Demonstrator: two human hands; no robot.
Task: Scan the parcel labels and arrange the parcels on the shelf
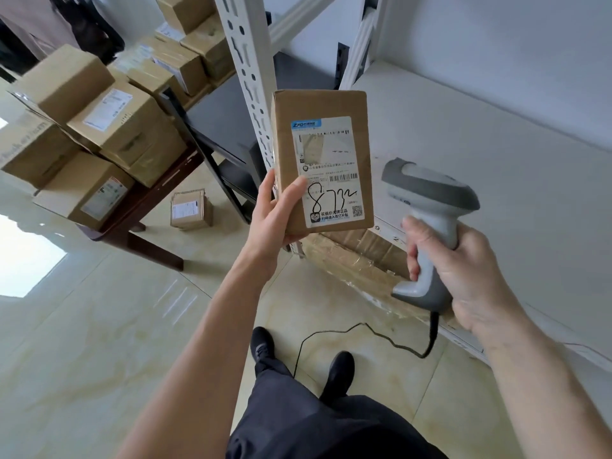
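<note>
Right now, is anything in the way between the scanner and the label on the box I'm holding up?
Nothing visible blocks it. The left hand holds the parcel upright, label facing the camera, thumb just at the label's left edge. The scanner in the right hand sits to the parcel's right, open air between them.

brown parcel [318, 134], grey scanner [427, 200]

Matt brown cardboard parcel [321, 160] with glossy paper label [331, 173]; grey plastic scanner [427, 220]; polished floor tiles [99, 326], lower left.
</note>
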